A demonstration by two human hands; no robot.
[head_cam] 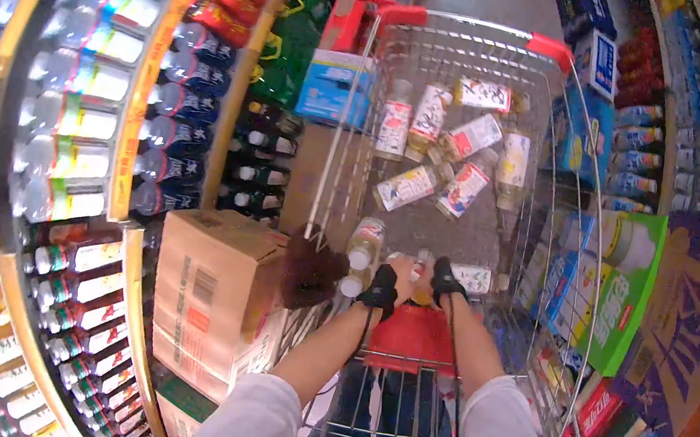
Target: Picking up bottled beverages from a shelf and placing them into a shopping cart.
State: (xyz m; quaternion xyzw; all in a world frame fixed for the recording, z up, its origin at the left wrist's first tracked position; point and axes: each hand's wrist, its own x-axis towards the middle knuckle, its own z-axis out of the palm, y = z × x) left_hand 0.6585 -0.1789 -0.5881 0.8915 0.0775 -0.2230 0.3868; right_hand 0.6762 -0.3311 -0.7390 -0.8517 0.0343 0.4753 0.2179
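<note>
My left hand (404, 278), wearing a black wristband, reaches down into a metal shopping cart (412, 368) and closes around a bottle (423, 290) of pale yellow drink. On that bottle's other side is my right hand (439, 289), mostly hidden behind its own wristband; its grip cannot be made out. To the left of my hands, two bottles with white caps (358, 260) stand close together. A labelled bottle (472, 278) lies on its side to the right. Several more bottles (475, 135) of pale drink lie scattered across the far part of the cart floor.
A red child-seat flap (414, 340) sits at the cart's near end. Shelves of bottled drinks (78, 138) line the left side. Cardboard cartons (204, 298) stand close by the cart's left, and a green box (628, 300) with a purple-printed carton (685, 330) to its right.
</note>
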